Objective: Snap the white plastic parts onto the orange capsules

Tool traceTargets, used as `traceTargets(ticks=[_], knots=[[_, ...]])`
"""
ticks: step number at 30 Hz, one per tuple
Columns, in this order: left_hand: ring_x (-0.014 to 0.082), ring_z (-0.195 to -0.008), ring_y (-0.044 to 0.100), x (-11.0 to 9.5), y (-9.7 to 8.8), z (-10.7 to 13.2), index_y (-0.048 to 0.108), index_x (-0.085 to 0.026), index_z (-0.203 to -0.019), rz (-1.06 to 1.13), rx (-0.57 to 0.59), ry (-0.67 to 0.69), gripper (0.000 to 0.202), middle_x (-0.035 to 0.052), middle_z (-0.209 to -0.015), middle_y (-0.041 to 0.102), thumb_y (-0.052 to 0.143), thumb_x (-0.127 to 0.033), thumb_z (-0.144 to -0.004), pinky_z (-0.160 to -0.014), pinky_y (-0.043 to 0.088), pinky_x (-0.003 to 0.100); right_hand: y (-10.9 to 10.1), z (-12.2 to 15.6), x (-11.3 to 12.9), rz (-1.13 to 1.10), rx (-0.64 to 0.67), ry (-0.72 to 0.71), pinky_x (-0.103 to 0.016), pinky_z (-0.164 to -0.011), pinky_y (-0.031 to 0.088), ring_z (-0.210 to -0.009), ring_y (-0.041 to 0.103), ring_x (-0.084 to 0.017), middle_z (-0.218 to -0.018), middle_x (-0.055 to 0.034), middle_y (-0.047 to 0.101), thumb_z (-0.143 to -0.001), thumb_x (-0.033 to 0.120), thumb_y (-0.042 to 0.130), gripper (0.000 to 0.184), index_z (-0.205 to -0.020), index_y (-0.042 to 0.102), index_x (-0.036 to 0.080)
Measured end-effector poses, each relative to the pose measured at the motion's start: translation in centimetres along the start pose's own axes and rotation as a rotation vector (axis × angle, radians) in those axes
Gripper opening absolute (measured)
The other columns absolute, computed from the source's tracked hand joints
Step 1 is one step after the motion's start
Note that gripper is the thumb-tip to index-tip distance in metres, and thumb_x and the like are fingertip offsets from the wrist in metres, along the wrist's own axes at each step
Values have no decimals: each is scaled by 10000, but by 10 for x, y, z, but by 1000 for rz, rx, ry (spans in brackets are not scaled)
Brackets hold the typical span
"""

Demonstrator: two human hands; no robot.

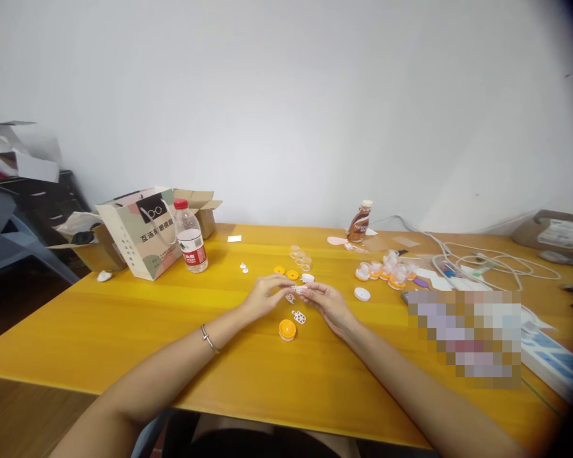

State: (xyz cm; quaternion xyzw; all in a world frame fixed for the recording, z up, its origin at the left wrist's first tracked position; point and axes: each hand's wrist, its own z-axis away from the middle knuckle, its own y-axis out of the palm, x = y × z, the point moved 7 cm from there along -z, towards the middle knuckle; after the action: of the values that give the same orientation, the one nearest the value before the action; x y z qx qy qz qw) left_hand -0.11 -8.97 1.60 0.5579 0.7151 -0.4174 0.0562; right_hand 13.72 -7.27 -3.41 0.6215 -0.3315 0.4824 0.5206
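White part: small white perforated plastic piece [297, 290] pinched between both hands, above yellow wooden table [124, 331].
Left hand [266, 294]: fingertips closed on piece.
Right hand [328, 302]: fingertips closed on same piece.
Nearby: round orange plastic cap [287, 329] and second white perforated piece [298, 316] just below hands.

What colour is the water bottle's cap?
Red; the water bottle's cap shows clearly in the head view.

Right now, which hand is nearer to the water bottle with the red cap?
Left. The left hand lies to the right of the water bottle, closer to the person; the right hand is farther right, beyond it.
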Motion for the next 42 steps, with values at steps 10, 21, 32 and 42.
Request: traceTargets(ticks=[10,21,32,42], knots=[[186,-957,520,38,15,4,614,-211,-966,-449,267,17,209,66,-987,608,466,-257,-827,-857,383,321,-11,-3,5,-40,-112,-39,-235,-717,465,-672,614,-99,-716,25,657,-532,260,753,251,-712,591,197],[186,-833,527,29,3,6,588,-186,-798,-527,247,-171,156,41,-798,622,456,-265,-822,-768,371,300,-15,-9,-4,165,-62,-65,-276,-772,446,-713,599,-123,-721,1,661,-539,314,741,231,-670,612,174],[137,-779,581,28,-7,1,512,-150,-1082,185,90,-378,393,62,-903,618,605,-244,-713,-721,453,259,-3,-6,-1,354,19,-141,-304,-772,463,-752,621,-152,-849,-29,662,-531,294,731,307,-792,609,186],[161,-841,574,7,-9,-4,656,-165,-903,156,5,-305,242,65,-889,637,648,-273,-687,-746,450,271,5,-1,-1,312,47,-94,-334,-798,458,-757,635,-173,-774,-19,693,-540,284,721,281,-795,646,196]])
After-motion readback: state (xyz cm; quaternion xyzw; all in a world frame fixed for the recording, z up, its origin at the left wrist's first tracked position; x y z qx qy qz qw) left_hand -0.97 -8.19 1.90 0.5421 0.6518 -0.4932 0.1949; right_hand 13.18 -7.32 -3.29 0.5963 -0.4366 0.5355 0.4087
